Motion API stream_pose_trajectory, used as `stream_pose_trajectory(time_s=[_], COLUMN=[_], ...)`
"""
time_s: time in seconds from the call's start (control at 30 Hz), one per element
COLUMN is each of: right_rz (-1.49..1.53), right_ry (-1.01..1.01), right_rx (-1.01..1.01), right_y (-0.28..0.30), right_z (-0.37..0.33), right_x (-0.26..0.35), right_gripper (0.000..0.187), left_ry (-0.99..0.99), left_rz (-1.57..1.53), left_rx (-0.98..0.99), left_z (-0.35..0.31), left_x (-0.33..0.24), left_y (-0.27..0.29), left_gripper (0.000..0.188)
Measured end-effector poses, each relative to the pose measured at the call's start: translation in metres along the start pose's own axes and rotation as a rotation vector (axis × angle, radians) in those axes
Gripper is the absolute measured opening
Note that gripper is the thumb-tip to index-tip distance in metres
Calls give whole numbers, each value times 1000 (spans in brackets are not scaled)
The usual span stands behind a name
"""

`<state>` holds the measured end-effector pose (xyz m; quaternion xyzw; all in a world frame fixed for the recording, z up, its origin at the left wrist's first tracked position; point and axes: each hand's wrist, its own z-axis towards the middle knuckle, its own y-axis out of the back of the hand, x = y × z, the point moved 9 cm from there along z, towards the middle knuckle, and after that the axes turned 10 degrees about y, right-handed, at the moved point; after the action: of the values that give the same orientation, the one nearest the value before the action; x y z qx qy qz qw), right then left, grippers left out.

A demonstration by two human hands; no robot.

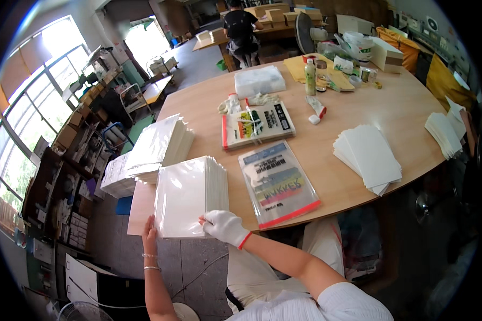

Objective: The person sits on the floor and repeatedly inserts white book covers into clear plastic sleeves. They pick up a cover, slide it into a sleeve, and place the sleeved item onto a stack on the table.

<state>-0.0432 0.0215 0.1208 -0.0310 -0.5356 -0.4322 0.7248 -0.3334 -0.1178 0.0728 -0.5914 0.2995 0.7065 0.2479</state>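
Note:
A tall stack of white sheets in glossy clear sleeves (182, 190) sits at the table's front left, its front edge out toward me. My left hand (149, 230), bare with bracelets at the wrist, lies along the stack's front left corner with fingers stretched. My right hand (223, 226) wears a white glove with a red cuff. Its fingers are bent together, bare fingertips on the top sleeve near the front right corner. Just right of the stack lies a flat printed plastic bag (278, 184) with a red edge.
A second sleeve stack (158, 142) stands behind on the left. Farther back are a packed printed bag (258, 125), white gloves (230, 105) and a bottle (310, 77). White sheets (367, 155) lie fanned at the right. A person (241, 29) sits at a far table.

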Motion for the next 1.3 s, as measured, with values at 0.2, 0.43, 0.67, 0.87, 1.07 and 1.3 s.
stream_pose_trajectory(time_s=[0.2, 0.43, 0.67, 0.87, 1.07, 1.3], right_rz=[226, -1163, -1216, 322, 366, -88], right_ry=[33, -267, -584, -403, -838, -313], right_rx=[-244, -331, -368, -1560, -1447, -1228], right_y=[62, 312, 391, 418, 469, 435], right_z=[-51, -249, -310, -396, -404, -395], right_x=[-29, -89, -107, -186, -199, -117], right_gripper=[16, 19, 28, 27, 19, 31], left_ry=[-60, -523, -619, -473, -512, -536], left_rz=[144, 564, 387, 608, 1153, 993], left_rx=[-183, -516, 257, 523, 468, 483], left_z=[13, -86, -146, -141, -127, -83], left_x=[32, -119, -145, -72, 4, 15], left_y=[22, -56, -253, -411, -456, -457], left_gripper=[37, 29, 11, 30, 28, 18])
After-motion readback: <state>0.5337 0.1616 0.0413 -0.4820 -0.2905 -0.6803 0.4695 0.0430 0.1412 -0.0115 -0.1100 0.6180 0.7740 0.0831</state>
